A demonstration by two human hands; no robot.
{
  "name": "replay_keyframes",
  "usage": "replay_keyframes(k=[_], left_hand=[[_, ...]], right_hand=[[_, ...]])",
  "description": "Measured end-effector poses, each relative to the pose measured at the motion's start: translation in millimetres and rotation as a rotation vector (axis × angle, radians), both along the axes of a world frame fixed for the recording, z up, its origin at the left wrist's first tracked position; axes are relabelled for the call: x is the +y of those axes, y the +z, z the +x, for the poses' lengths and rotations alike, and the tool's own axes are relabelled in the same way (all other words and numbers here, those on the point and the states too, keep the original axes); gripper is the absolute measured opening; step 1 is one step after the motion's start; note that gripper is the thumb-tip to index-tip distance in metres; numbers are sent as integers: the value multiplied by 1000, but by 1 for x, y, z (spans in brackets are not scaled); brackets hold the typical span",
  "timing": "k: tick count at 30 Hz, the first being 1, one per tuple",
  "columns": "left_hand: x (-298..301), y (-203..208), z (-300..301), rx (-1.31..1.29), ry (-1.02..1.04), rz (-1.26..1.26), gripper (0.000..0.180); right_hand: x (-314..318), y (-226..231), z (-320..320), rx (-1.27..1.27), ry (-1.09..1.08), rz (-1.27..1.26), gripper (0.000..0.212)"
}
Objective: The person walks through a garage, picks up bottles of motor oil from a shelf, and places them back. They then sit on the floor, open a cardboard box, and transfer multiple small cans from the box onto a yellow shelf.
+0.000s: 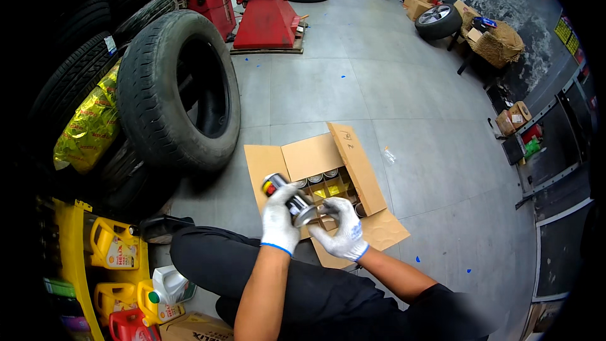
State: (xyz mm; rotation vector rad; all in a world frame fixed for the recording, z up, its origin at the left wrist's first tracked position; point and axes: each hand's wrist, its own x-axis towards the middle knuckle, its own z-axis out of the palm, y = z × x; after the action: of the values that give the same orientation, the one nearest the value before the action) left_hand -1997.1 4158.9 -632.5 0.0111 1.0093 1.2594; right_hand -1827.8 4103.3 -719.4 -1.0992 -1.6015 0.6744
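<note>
My left hand [279,221], in a white knit glove with a blue cuff, is closed round a dark can [295,204] with a yellow and red band and a silver end. The can is tilted over an open cardboard box [361,170]. Close to its silver end is my right hand [344,230], gloved alike, with thumb and fingers apart and nothing visible between them. Inside the box, cardboard dividers form cells. Several round silver can ends [315,179] show along the far side, and bits of yellow [326,191] lie in the middle. My hands hide part of the inside.
At left, a large tire [136,95] leans by stacked tires and a yellow shelf [71,230] with oil jugs [113,244]. A red machine [265,22] stands beyond. Grey floor tiles [315,88] surround the box. Far right has a wheel [440,23] and a covered stool [499,43].
</note>
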Motion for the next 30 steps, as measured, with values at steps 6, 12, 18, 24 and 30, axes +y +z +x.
replay_keyframes(k=[6, 12, 18, 24, 30], left_hand=[[-4, 9, -33, -69, 219, 67, 26], [-9, 8, -43, -154, 331, 61, 33], [-6, 2, -78, -260, 410, 107, 28], [-20, 33, -83, -404, 485, 115, 40], [-20, 42, -75, -462, 443, 147, 41]], right_hand=[[39, -164, 64, -912, -13, -435, 63], [69, -185, 79, -1292, 127, -614, 45], [68, -141, 69, -1270, 312, -720, 55], [72, -140, 66, -1271, 238, -774, 54], [75, -197, 71, -1453, 155, -571, 41]])
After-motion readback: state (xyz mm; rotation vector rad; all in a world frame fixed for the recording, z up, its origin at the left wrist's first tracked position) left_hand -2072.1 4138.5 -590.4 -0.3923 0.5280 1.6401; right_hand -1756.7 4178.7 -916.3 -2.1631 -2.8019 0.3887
